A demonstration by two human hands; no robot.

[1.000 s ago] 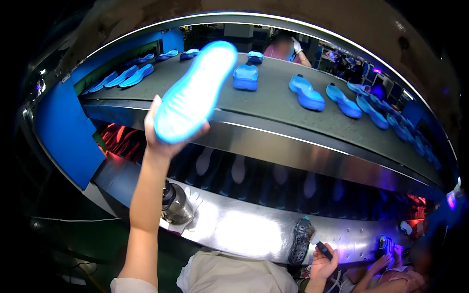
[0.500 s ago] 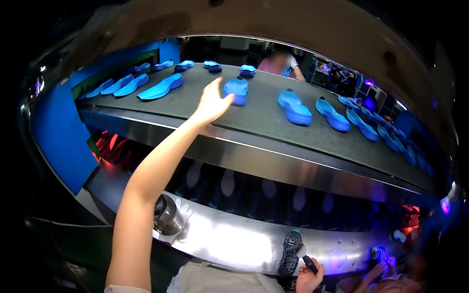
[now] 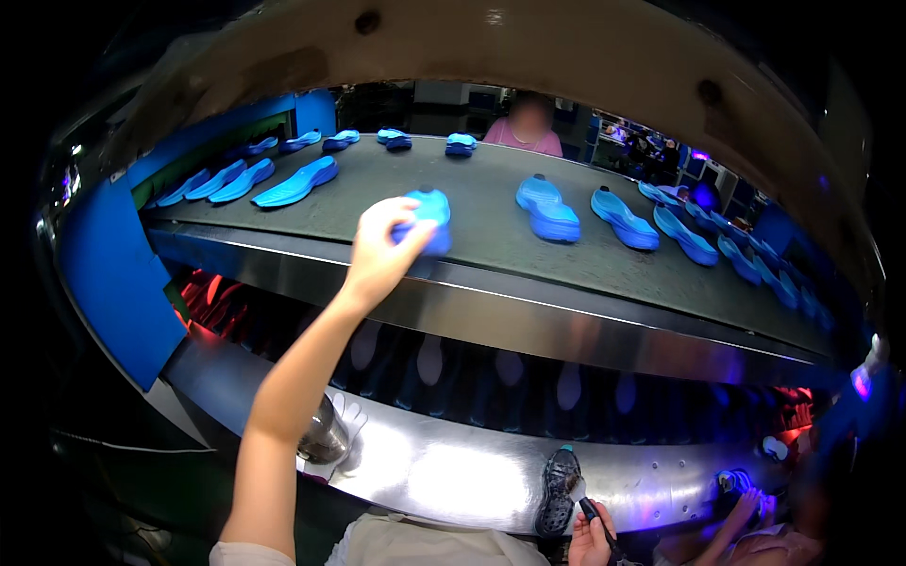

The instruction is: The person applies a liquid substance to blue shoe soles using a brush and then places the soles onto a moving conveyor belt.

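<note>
My left hand [image 3: 385, 247] is closed around the near end of a blue shoe sole [image 3: 432, 209], slightly blurred, at the near side of the conveyor belt [image 3: 481, 222]. Its fingers and thumb grip it from the left. Low in the view, my right hand [image 3: 591, 542] grips a brush [image 3: 590, 510] by its black handle. The pale bristles touch a dark shoe sole [image 3: 557, 492] with an openwork pattern and a turquoise tip, which lies on the metal ledge [image 3: 444, 476].
More blue soles [image 3: 547, 209] stand along the belt on both sides. A dark metallic container [image 3: 324, 436] and a white glove [image 3: 349, 420] sit at the ledge's left. Another person's hands [image 3: 747, 509] work at lower right; a person in pink [image 3: 522, 137] is behind the belt.
My left hand has closed on the blue sole and drawn it toward me, to the belt's near edge. My right hand stays with the brush at the dark sole.
</note>
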